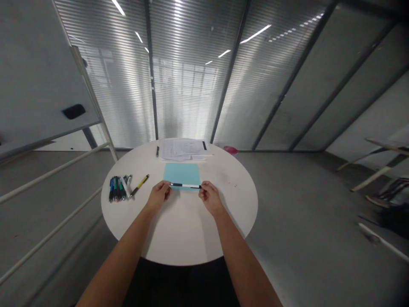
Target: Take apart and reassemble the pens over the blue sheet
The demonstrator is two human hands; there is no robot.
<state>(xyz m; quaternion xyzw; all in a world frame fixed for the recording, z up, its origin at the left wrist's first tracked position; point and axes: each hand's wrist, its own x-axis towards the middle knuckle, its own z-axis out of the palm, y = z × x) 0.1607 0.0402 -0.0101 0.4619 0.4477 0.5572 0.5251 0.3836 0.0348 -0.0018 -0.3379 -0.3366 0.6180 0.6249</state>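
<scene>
Both my hands hold a white and black pen (187,185) level between them. My left hand (159,195) pinches its left end, and my right hand (209,196) pinches its right end. Right behind and partly under the pen lies a light blue rectangular sheet or pad (181,172), flat on the round white table (182,230). Left of my left hand, a yellow and black pen (139,185) rests at a slant. Farther left several pens (117,189) with dark, green and blue parts lie bunched together.
Printed papers (182,148) lie at the table's far side, with a small dark pen-like item (157,152) to their left. A whiteboard on a white frame (110,143) stands at the left. Something pink (230,149) shows past the far right edge.
</scene>
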